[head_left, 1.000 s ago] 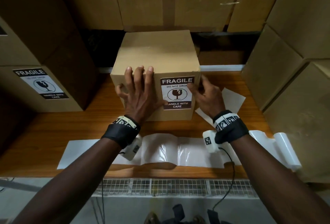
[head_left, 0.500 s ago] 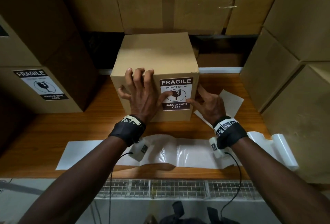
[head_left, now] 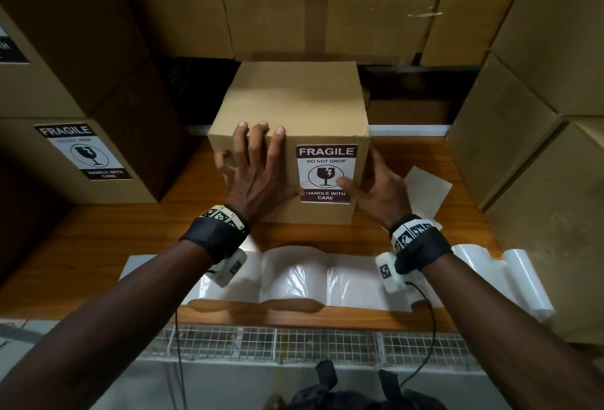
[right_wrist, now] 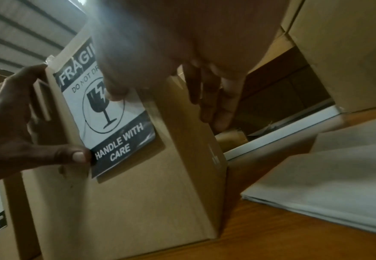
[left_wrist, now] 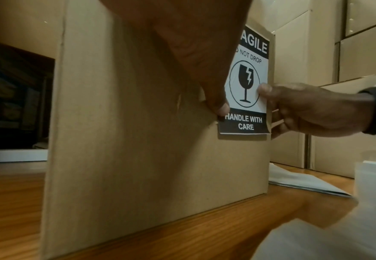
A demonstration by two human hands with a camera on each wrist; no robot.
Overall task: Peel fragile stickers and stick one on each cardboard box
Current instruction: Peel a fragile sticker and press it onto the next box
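The right wrist view is showing right hand [right_wrist: 182, 58] fingers lying along the box [head_left: 294, 105] side, hidden from the head view. Both grips, spread, are pressing thumbs on the upright fragile sticker [head_left: 326, 173], long axis vertical; left hand [head_left: 258, 177].

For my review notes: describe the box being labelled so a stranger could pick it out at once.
On the wooden table, walled in by big stacked cartons, one small cardboard box stands alone at the centre. Both hands press on its front, the left hand and right hand flanking its fragile sticker.
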